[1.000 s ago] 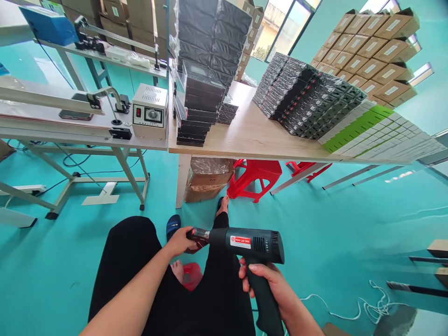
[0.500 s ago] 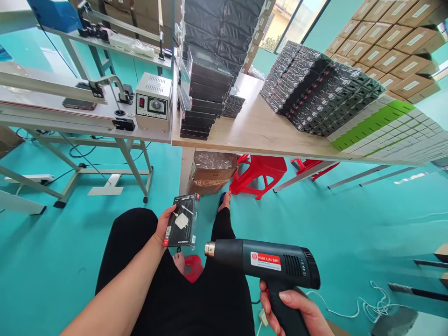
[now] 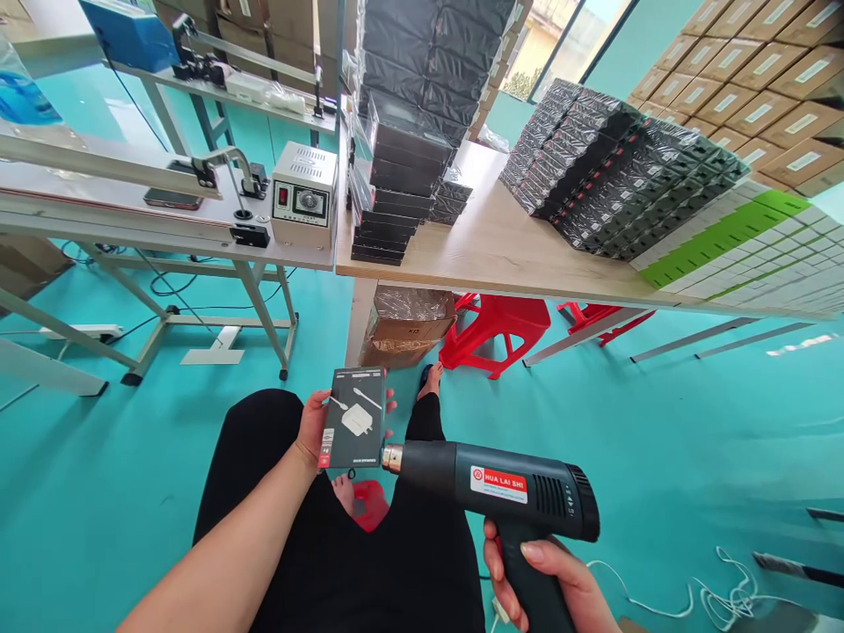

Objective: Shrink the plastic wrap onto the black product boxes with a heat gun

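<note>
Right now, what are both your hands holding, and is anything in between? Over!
Left hand: holding black box, printed face showing. Right hand: holding heat gun, nozzle by box's lower right corner, contact unclear. Nothing seen between them.

1. The light is bright; daylight enters by the window [image 3: 572, 42], where the outside view is washed pale.
2. The teal floor [image 3: 692, 413] shows white glare near the right edge, and the wrapped black boxes [image 3: 659, 186] glint.
3. The heat gun [image 3: 428, 470] is sharp, its brand name readable.
4. Toward the upper right corner, the brown cartons [image 3: 758, 110] look stretched and slanted.
</note>
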Motion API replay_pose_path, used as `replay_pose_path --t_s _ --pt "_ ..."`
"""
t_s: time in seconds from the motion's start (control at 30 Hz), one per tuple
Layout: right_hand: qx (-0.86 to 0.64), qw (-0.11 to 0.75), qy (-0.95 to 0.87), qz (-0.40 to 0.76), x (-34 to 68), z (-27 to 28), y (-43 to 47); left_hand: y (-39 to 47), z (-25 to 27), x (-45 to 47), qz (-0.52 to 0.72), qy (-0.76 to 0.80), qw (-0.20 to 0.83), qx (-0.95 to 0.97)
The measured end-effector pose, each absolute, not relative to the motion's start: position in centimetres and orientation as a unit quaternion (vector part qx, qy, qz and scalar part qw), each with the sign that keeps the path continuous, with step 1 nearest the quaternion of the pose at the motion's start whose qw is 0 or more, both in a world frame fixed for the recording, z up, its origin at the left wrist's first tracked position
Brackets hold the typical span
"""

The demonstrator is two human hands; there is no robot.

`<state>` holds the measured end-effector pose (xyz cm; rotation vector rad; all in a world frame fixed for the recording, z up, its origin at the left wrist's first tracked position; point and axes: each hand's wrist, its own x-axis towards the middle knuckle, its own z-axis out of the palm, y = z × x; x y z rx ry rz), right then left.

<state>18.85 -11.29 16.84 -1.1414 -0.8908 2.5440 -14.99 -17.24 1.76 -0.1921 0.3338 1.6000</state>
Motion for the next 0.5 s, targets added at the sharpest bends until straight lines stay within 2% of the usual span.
replay_pose_path --t_s 0.17,0.27,0.43,0.5 --pt "-0.402 0.117 -0.278 0.865 19.0 16.8 -11.1 -15.9 1.3 -12.9 0.664 0.18 0.722 -0.075" --pt "-0.402 0.091 -0.304 0.859 18.7 17.4 -10.9 -15.2 0.2 -11.9 0.628 0.275 0.725 -0.059" --pt "-0.438 0.016 -0.39 0.81 17.7 18.3 -11.1 -14.6 -1.8 -11.6 0.556 0.579 0.596 0.007" --pt "-0.448 -0.009 -0.405 0.797 17.3 18.4 -11.3 -14.4 -2.4 -11.7 0.522 0.652 0.548 0.035"
